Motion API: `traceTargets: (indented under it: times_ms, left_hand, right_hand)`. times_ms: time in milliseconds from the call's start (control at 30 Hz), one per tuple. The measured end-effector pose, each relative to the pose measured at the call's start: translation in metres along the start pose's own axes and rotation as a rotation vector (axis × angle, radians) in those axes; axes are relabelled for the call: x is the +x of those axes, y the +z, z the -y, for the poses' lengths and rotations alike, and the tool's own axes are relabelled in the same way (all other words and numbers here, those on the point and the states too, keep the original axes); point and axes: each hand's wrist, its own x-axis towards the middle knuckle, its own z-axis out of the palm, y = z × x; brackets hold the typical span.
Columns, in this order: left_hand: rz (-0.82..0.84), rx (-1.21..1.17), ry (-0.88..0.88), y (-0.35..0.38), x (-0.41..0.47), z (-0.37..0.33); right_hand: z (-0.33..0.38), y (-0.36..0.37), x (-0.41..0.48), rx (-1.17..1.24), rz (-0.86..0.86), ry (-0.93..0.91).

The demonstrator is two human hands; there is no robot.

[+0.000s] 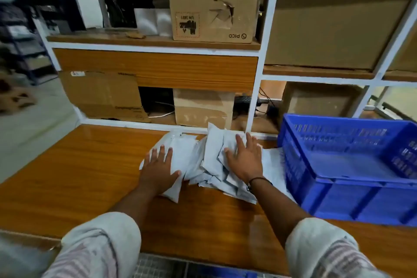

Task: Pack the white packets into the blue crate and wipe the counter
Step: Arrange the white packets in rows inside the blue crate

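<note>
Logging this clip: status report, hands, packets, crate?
Left hand and right hand open, flat on the white packets piled on the counter. Blue crate at right looks empty. Nothing in the way.

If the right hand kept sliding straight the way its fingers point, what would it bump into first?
The right hand lies flat on the white packets, fingers pointing away toward the shelf. Going straight on, it would probably push the packets first, then meet the shelf's white bottom rail. Depth is hard to judge.

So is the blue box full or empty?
Empty. The blue crate shows only its bare floor, and the white packets lie on the counter under both hands.
</note>
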Motion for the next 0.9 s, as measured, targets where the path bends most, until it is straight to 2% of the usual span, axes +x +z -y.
traceTargets:
  times_ms: [300, 400, 533, 800, 900]
  left_hand:
    - [0.075, -0.052, -0.028, 0.014, 0.027, -0.016]
    - [0.059, -0.055, -0.061, 0.017, 0.03, -0.017]
    - [0.105, -0.065, -0.081, 0.027, 0.029, -0.01]
    - [0.137, -0.122, -0.069, 0.033, 0.039, -0.005]
    - [0.113, -0.135, -0.039, 0.034, 0.044, -0.003]
  right_hand:
    - [-0.003, 0.035, 0.039, -0.008, 0.319, -0.189]
    - [-0.005, 0.048, 0.041, -0.116, 0.399, -0.236]
    - [-0.011, 0.065, 0.038, -0.233, 0.37, -0.285]
    - [-0.005, 0.071, 0.041, -0.292, 0.373, -0.32]
    - [-0.009, 0.058, 0.035, -0.224, 0.24, -0.279]
